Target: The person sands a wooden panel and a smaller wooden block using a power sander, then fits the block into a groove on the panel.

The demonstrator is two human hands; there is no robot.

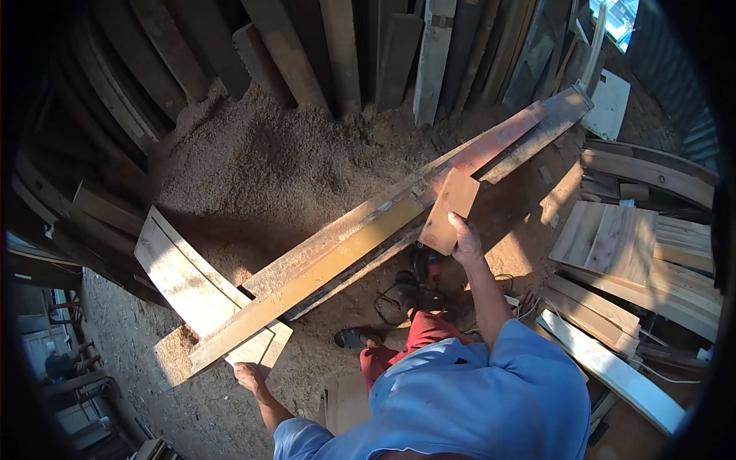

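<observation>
Sawdust (pixel 253 165) covers the floor around a long plank (pixel 368 234) that runs from near left to far right. Right hand (pixel 465 244) grips a short flat board (pixel 450 210), fingers clenched on its near edge, holding it tilted just above the long plank's middle. Left hand (pixel 250 376) rests at the near left end, its fingers touching the edge of a pale curved board (pixel 192 284) lying under the plank; whether they clasp it I cannot tell. Stacked boards (pixel 621 253) lie to the right.
</observation>
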